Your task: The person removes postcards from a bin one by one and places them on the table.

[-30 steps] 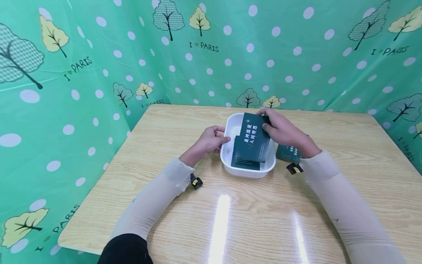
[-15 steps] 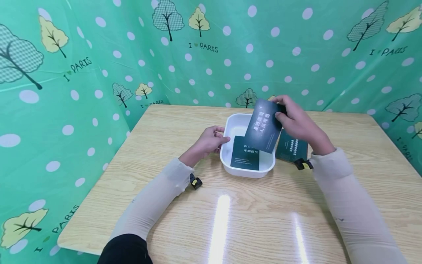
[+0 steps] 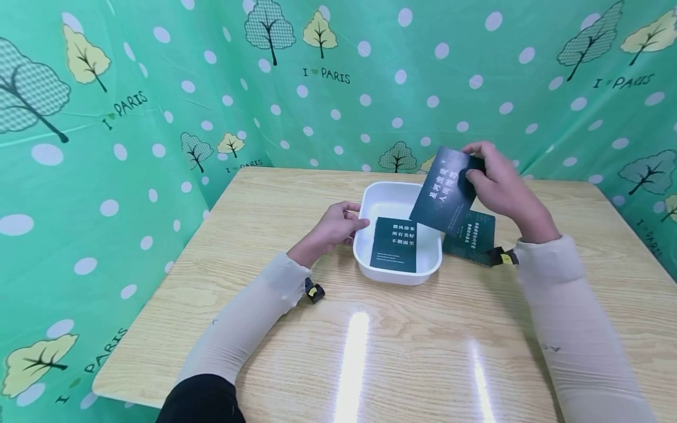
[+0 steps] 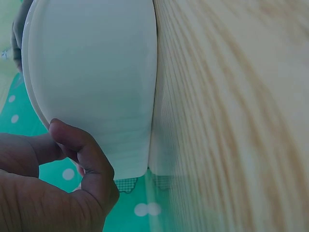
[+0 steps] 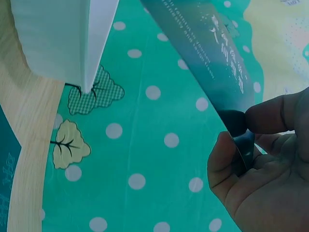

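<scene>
A white plastic basin [image 3: 396, 278] stands on the table, and my left hand [image 3: 334, 227] pinches its left rim. In the left wrist view my thumb and finger meet at the rim of the basin [image 4: 96, 77]. Raised above the basin's right side is a dark green card [image 3: 443, 191] with white writing. My right hand [image 3: 501, 183] pinches this card by its upper right corner; the right wrist view shows the card [image 5: 203, 53] bending slightly between thumb and fingers. Another dark green card [image 3: 394, 249] lies flat in the basin.
Right of the basin, at least one dark green card [image 3: 471, 238] lies on the wooden table [image 3: 423, 341], partly under my right wrist and the held card. A green patterned curtain [image 3: 338, 117] hangs behind the table and along its left.
My right hand has lifted the card out of the basin and carried it up and to the right. The card left in the basin is uncovered now. My left hand has stayed put.
</scene>
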Tool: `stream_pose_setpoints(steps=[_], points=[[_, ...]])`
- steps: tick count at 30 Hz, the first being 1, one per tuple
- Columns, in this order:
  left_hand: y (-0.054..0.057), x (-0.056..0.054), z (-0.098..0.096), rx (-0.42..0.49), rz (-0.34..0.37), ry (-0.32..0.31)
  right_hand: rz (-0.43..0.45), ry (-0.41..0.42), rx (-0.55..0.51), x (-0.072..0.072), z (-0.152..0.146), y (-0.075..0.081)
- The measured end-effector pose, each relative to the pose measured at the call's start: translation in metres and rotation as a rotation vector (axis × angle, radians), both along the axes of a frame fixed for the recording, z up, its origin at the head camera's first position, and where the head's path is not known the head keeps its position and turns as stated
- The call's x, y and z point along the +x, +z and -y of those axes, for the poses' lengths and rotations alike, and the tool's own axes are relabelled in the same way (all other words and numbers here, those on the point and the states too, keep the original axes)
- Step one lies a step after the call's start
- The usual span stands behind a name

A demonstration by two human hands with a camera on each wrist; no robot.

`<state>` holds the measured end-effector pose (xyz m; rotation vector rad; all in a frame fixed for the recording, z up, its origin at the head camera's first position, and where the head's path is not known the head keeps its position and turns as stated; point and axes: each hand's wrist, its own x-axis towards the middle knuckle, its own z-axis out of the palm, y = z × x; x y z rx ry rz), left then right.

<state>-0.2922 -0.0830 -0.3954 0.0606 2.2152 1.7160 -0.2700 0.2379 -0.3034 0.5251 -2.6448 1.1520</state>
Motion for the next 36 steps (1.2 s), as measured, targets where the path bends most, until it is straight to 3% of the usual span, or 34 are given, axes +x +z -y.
stream_pose_setpoints(steps=[17,26,36], points=[[-0.002,-0.001,0.0,-0.007,0.001,0.011,0.07,-0.223,0.015,-0.012,-0.03,-0.002],[-0.001,0.0,0.0,-0.014,0.006,0.014,0.079,-0.236,0.054,-0.019,-0.047,-0.011],[0.001,0.001,-0.001,-0.022,-0.001,0.017,0.151,-0.201,0.173,-0.027,-0.056,-0.024]])
